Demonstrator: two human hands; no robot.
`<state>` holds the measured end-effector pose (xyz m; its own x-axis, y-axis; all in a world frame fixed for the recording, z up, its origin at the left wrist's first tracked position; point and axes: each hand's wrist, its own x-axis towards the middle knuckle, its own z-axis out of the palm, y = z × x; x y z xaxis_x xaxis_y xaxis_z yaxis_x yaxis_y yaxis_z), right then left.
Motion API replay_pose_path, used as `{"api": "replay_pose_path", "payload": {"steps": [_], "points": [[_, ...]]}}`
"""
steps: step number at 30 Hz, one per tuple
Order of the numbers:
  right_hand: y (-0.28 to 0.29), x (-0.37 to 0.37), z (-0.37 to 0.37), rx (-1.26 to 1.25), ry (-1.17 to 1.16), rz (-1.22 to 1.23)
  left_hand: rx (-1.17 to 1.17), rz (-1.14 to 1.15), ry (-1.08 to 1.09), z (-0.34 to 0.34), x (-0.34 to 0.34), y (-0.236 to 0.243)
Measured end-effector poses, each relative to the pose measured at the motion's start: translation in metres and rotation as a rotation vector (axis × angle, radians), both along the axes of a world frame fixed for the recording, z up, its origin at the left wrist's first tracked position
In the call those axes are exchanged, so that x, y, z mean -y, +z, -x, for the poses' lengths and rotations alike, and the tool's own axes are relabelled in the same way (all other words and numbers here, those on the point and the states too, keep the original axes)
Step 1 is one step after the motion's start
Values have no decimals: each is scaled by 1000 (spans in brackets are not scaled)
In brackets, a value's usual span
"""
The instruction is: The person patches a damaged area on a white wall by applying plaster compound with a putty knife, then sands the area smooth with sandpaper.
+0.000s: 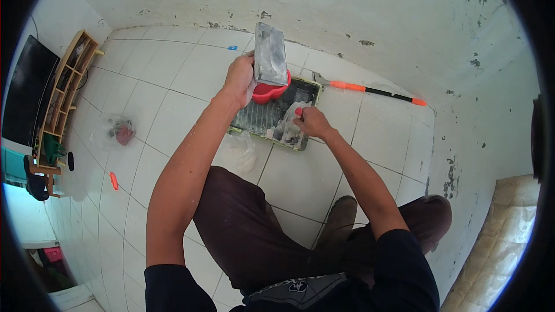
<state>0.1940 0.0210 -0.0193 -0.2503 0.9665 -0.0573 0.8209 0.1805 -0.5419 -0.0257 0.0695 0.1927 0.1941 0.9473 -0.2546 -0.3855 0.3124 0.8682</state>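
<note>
My left hand (238, 79) is raised and closed on a plastering trowel (270, 52), a flat grey rectangular plate smeared with whitish paste. Its grip is hidden behind the plate. Just below the plate a red bowl (267, 93) sits over a black paint tray (248, 117) with a yellow-green rim. Over the tray's right part, my right hand (314, 122) is closed on a small red-handled tool (298, 112). That tool's working end is hard to make out against a whitish smeared patch in the tray.
A long-handled scraper (376, 90), orange and black, lies beyond the tray by the flaking wall (358, 11). Clear plastic bags (240, 153) (118, 130) and an orange piece (114, 181) lie on the white tiles. At far left stand a wooden shelf (63, 86) and television (32, 92).
</note>
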Motion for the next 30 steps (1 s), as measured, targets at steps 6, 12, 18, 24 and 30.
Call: {"api": "replay_pose_path", "payload": {"steps": [6,12,18,24,30], "points": [[4,-18,-20,56,26,-200,-6,18,-62,-5,-2,1],[-12,5,-6,91,76,-111,-26,17,-90,-3,-5,-7],[7,-3,-10,-31,104,31,-96,22,-265,10,-25,-25],[-11,11,-29,-45,76,-131,-166,4,-457,23,-2,-74],[-19,35,5,-85,87,-35,-96,148,-211,43,60,-167]]}}
